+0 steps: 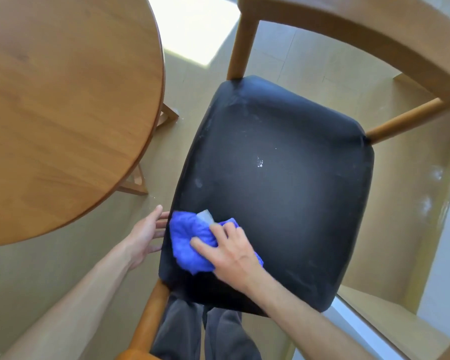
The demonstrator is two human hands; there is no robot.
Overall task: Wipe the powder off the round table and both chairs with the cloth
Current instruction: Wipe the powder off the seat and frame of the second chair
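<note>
Now your right hand (pixel 231 253) presses the blue cloth (pixel 190 240) flat-fingered onto the black chair seat (pixel 283 193); your relaxed left hand (pixel 146 235) steadies its edge.

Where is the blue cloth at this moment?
In the head view, the blue cloth lies on the near left corner of the black chair seat, pressed down by the right hand; the left hand is just beside the seat's edge.

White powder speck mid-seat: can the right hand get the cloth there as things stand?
Probably yes. The right hand presses the blue cloth on the near-left corner of the black seat, and the powder speck lies farther in on the same bare surface, with nothing between them.
</note>
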